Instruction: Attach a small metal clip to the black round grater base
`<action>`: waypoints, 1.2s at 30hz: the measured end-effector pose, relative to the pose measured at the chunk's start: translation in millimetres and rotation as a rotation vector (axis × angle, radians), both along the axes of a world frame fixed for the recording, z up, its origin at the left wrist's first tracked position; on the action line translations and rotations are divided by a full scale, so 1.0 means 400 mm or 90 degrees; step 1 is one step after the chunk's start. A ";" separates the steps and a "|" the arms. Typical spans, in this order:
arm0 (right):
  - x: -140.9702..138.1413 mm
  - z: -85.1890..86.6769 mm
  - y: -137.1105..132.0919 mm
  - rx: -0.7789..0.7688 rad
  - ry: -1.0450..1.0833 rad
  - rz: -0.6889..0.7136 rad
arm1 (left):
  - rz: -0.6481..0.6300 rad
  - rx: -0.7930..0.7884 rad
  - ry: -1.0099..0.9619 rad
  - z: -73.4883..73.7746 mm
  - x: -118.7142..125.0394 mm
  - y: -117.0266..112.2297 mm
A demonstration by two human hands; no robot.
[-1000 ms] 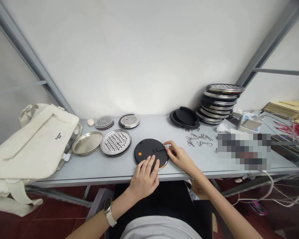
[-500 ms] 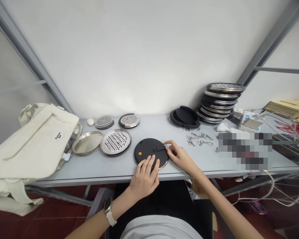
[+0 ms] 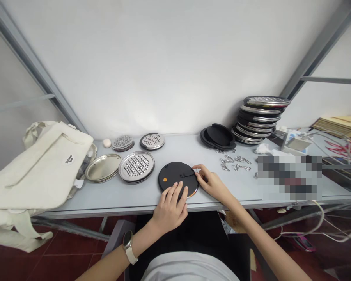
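Observation:
A round black disc [image 3: 175,174] with an orange dot and a black strap across it lies near the front edge of the grey table [image 3: 114,193]. My left hand [image 3: 171,208] rests flat on the disc's near rim, fingers stretched out. My right hand [image 3: 212,182] is at the disc's right edge, its fingertips pinched on a small metal clip [image 3: 194,170] at the end of the strap. Several loose metal clips [image 3: 234,163] lie just right of my right hand.
A perforated steel disc [image 3: 136,166] and a plain steel dish [image 3: 103,168] lie left of the black disc, two smaller graters [image 3: 151,141] behind. A cream bag [image 3: 38,166] fills the left end. Black lids [image 3: 218,137], a tall disc stack [image 3: 259,119] and cables [image 3: 339,187] crowd the right.

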State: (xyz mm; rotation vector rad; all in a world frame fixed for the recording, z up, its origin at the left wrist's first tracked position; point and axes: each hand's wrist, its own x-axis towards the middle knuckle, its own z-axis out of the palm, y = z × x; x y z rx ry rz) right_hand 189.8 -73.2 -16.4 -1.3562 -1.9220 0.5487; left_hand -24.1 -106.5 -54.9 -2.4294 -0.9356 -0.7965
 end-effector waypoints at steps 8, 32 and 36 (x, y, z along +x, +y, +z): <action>0.001 -0.005 0.002 0.014 -0.001 -0.006 | 0.005 0.002 0.009 -0.001 -0.001 0.000; 0.003 0.009 0.001 0.143 -0.010 -0.066 | -0.086 -0.006 -0.037 -0.002 -0.011 -0.001; 0.003 0.013 0.000 0.122 -0.017 -0.044 | -0.077 0.011 -0.024 -0.004 -0.010 0.000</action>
